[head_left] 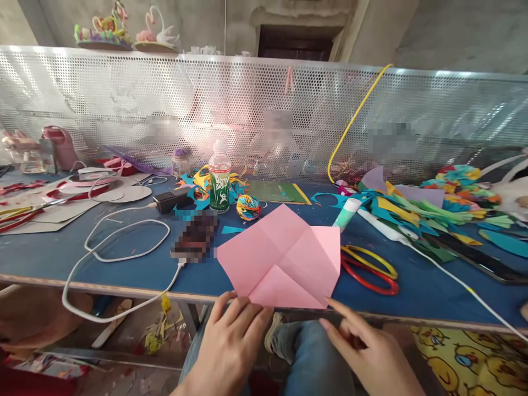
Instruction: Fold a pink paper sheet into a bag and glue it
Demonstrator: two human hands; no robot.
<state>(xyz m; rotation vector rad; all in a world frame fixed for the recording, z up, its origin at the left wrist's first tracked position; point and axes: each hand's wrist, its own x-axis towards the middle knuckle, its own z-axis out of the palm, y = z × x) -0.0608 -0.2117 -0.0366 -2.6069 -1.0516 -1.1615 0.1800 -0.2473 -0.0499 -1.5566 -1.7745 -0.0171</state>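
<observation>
A square sheet of pink paper [284, 247], with creases crossing at its middle, lies at the table's front edge. One flap is folded in at the near side, and its right corner stands slightly raised. My left hand [235, 338] is closed over the near left edge of the paper, fingers bent and close together, thumb hidden. With its index fingertip, my right hand [367, 346] touches the paper's near right corner. Its thumb is apart below and nothing is gripped there. Right of the paper lie scissors [371, 269] with red and yellow handles.
Behind the paper stand a green-labelled bottle [220, 184], a multicoloured ball [248, 208] and a glue stick [347, 213]. Left are a phone [194, 236] and its white cable [124, 256]. Coloured scraps [396, 206] pile up at right. A perforated metal panel [247, 99] borders the table's back.
</observation>
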